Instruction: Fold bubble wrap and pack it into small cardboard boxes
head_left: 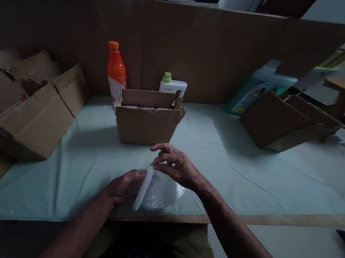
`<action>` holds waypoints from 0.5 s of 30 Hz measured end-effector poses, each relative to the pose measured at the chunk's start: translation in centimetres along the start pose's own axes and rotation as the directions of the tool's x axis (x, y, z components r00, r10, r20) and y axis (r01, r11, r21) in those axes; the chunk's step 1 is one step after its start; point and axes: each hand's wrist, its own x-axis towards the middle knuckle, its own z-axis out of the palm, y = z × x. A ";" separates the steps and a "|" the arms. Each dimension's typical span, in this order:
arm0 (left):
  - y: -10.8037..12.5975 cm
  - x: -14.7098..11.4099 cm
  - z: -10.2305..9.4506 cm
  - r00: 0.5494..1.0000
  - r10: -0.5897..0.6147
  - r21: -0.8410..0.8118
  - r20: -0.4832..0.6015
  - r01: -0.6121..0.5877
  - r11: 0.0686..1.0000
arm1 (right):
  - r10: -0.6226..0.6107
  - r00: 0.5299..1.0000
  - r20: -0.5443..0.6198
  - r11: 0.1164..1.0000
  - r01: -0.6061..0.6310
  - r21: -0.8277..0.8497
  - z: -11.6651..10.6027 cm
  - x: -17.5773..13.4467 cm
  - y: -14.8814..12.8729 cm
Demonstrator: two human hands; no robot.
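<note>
My left hand (pixel 127 185) grips a thin, flat item in whitish bubble wrap (pixel 144 189), held on edge near the table's front. What lies inside the wrapping cannot be made out. At its top corner, my right hand (pixel 175 163) pinches the wrap between thumb and fingers, with the index finger stretched out. A loose, clear sheet of bubble wrap (pixel 161 193) spreads on the cloth just right of the item. Straight ahead of both hands stands a small open cardboard box (pixel 148 125), its contents mostly hidden by the front wall.
An orange bottle (pixel 116 68) and a white bottle with a green cap (pixel 171 86) stand behind the small box. Cardboard boxes (pixel 36 118) sit at left. At right, a teal jug (pixel 249 91) leans behind a tilted box (pixel 274 120). A cardboard wall (pixel 206 50) closes the back.
</note>
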 end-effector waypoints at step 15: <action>3.3 -3.7 -5.6 0.625 0.632 0.677 -0.459 -0.215 0.704 | 0.551 0.814 0.186 0.832 -0.554 -0.042 -6.9 -5.9 2.5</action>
